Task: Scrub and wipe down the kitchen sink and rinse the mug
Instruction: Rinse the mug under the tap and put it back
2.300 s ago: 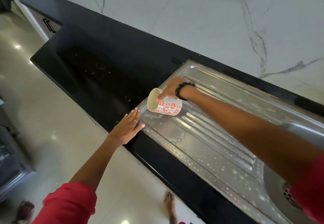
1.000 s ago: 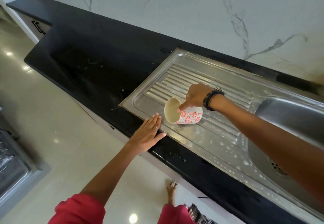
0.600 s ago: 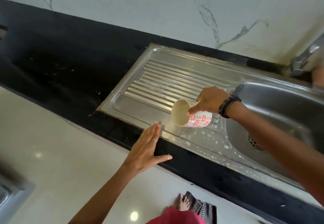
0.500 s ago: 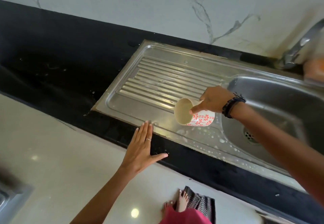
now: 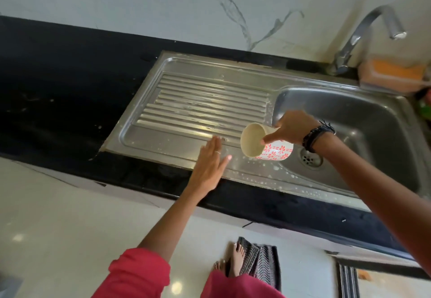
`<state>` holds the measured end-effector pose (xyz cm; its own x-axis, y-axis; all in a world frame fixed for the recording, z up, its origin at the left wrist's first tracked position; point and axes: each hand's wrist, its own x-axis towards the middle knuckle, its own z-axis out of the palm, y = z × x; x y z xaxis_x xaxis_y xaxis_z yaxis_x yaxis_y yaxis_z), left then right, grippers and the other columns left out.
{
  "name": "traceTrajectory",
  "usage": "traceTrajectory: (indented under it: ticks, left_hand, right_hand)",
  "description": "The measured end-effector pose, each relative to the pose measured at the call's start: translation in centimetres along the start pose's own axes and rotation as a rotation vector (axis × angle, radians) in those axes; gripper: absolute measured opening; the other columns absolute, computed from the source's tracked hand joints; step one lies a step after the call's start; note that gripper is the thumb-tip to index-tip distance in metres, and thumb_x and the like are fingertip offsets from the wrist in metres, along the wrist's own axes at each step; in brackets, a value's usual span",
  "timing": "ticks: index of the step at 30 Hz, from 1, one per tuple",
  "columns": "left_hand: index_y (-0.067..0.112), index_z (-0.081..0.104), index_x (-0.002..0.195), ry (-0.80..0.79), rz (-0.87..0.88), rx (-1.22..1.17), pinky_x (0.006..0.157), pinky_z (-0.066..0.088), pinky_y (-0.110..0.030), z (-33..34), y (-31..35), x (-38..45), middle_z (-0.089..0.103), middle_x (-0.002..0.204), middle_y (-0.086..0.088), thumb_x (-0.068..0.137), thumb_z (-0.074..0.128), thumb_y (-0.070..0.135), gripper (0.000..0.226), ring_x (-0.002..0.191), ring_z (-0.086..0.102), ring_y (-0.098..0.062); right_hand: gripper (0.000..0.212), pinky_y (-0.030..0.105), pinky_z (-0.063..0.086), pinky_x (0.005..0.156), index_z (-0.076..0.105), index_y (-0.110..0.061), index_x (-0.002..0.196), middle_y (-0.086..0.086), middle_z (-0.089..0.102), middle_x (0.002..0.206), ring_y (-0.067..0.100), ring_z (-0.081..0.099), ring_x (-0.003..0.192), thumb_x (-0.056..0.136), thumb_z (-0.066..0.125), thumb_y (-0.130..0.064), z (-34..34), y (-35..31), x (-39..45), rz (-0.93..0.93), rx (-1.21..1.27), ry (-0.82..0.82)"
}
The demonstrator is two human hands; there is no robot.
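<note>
My right hand (image 5: 289, 127) grips a white mug (image 5: 263, 145) with red flower print, tipped on its side with its mouth facing left, just above the seam between drainboard and basin. The steel sink (image 5: 363, 120) has a ribbed drainboard (image 5: 200, 106) on its left, dotted with soap suds along the front rim. My left hand (image 5: 210, 164) lies flat with straight fingers on the drainboard's front edge, just left of the mug. The drain (image 5: 311, 159) shows beneath my right wrist.
A curved tap (image 5: 363, 34) rises behind the basin at the back right, with an orange sponge in a pink holder (image 5: 394, 73) beside it. Black countertop (image 5: 58, 83) stretches to the left. Marble wall stands behind. A striped mat (image 5: 258, 265) lies on the floor by my foot.
My right hand has carried the tipped mug rightward along the drainboard toward the basin. My left hand has slid right along the front edge after it. The view has swung right, revealing the tap.
</note>
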<state>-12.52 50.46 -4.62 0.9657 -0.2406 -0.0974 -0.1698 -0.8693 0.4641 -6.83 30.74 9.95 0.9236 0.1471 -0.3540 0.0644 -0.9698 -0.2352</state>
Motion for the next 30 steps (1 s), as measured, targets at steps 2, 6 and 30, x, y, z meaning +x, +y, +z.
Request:
traceTrajectory:
  ticks: [2, 6, 30]
  left_hand:
    - [0.014, -0.021, 0.138, 0.021, -0.012, 0.051, 0.117, -0.008, -0.033, -1.5, -1.8, -0.9, -0.025, 0.148, -0.004, 0.089, 0.0, 0.055, 0.068, 0.14, -0.017, -0.014]
    - [0.01, -0.021, 0.136, -0.022, -0.091, 0.186, 0.111, -0.015, -0.03, -2.4, -5.1, -3.5, -0.023, 0.148, -0.006, 0.089, -0.002, 0.057, 0.069, 0.141, -0.016, -0.017]
    - [0.016, -0.012, 0.146, 0.134, -0.159, 0.003, 0.117, -0.009, -0.03, 3.7, 7.6, 2.9, -0.018, 0.154, -0.003, 0.095, 0.012, 0.055, 0.069, 0.142, -0.017, -0.012]
  right_hand:
    - [0.063, 0.029, 0.046, 0.075, 0.068, 0.001, 0.101, 0.013, 0.069, 0.097, 0.025, 0.063, 0.09, 0.071, 0.069, -0.055, 0.2, -0.2, -0.2, -0.002, -0.053, 0.01]
    - [0.063, 0.028, 0.046, 0.076, 0.067, -0.003, 0.106, 0.01, 0.069, 0.101, 0.024, 0.062, 0.093, 0.07, 0.071, -0.055, 0.8, -0.9, -0.8, -0.027, -0.089, 0.012]
    - [0.047, 0.021, 0.03, 0.05, 0.047, -0.014, 0.058, 0.003, 0.051, 0.066, 0.023, 0.049, 0.071, 0.088, 0.052, -0.05, -0.9, 9.6, 0.3, -0.021, 0.087, 0.064]
